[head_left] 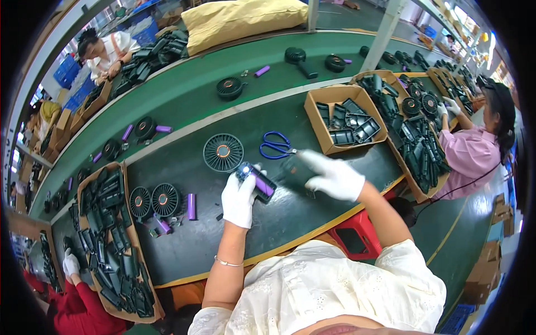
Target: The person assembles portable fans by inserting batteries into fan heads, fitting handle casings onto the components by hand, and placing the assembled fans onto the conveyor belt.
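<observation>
My left hand point(239, 196), in a white glove, is closed around the open handle point(267, 187) of a small handheld fan. A purple cylindrical battery lies lengthwise inside that handle, and a bright glint shows at its upper end. Right by that end is a round dark fan head point(223, 152) with an orange ring; whether they are joined is unclear. My gloved right hand point(335, 177) is blurred, its thumb and fingers around a dark handle shell point(296, 174), also smeared. Blue-handled scissors point(274, 146) lie on the table just beyond it.
A cardboard box point(335, 146) of dark shells stands right of the scissors. Long trays point(129, 223) of shells flank both sides. Two fan heads point(165, 199) and a purple battery point(192, 206) lie left. Beyond, a green belt point(190, 106) carries parts. Co-workers sit nearby.
</observation>
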Demonstrator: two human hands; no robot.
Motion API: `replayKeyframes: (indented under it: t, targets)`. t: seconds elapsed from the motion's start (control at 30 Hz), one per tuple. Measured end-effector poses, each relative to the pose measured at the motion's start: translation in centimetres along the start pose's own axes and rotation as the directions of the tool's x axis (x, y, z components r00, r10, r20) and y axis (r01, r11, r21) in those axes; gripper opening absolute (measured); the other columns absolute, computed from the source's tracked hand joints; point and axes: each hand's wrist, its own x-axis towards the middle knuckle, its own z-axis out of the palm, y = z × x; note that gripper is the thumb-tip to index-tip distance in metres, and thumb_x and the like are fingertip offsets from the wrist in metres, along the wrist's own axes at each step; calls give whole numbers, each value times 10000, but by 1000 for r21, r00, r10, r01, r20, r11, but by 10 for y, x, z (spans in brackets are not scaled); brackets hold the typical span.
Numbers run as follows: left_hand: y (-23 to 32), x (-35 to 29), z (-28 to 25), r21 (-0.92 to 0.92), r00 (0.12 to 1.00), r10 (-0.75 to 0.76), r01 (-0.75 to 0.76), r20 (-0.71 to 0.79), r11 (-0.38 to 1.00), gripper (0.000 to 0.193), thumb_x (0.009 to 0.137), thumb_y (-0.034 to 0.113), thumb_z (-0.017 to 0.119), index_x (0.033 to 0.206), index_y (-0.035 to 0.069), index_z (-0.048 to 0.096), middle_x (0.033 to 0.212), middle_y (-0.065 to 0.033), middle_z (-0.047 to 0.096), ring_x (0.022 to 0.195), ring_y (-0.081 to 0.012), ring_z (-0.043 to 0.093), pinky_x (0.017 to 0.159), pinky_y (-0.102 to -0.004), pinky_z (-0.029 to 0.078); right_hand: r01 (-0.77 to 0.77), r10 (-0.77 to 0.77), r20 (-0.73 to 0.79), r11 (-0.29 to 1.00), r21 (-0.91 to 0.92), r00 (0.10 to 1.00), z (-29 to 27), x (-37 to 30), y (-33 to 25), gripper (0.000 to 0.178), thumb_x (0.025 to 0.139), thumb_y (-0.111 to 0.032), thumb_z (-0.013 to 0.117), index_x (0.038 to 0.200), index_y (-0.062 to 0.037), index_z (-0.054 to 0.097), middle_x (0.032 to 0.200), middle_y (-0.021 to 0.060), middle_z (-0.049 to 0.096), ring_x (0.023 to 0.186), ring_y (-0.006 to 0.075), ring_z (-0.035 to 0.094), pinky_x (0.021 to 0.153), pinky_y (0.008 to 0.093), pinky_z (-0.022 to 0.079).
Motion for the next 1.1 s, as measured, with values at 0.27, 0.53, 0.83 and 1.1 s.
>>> replayKeyframes:
  t: [0.27,0.53,0.83,1.1]
  targets:
    - [7,-2,1,118,997,70,-65,-34,991,348,992,61,522,1304,-82,467,1259,-197,593,1130,-277,620,982,-405,525,180,-230,-91,909,-377,969,63,9,-8,525,778,-192,742,1257,-57,574,1107,151,637,1047,362,601,900,437,488]
    - [3,-3,-4,441,976,202,-149,-76,885,305,969,77,579,1249,-41,559,1139,-110,678,1024,-163,643,913,-295,496,49,-93,-346,990,-134,934,58,20,-26,459,754,-194,756,1176,-53,644,1103,161,662,1028,343,642,885,404,526]
    - [12,-7,2,357,996,73,-89,57,930,394,943,72,547,1325,-13,503,1220,-113,614,1080,-178,595,967,-296,458,74,-114,-376,990,-120,920,104,35,-46,530,801,-208,744,1304,-109,610,1065,159,597,923,339,619,798,404,526]
    - [-1,3,-8,-91,993,77,-69,87,993,318,956,34,519,1266,-33,530,1230,-133,607,1140,-215,571,1051,-364,419,190,-255,-428,963,-190,867,122,26,-52,424,786,-79,711,1203,-73,632,1181,179,600,1050,365,603,897,420,509]
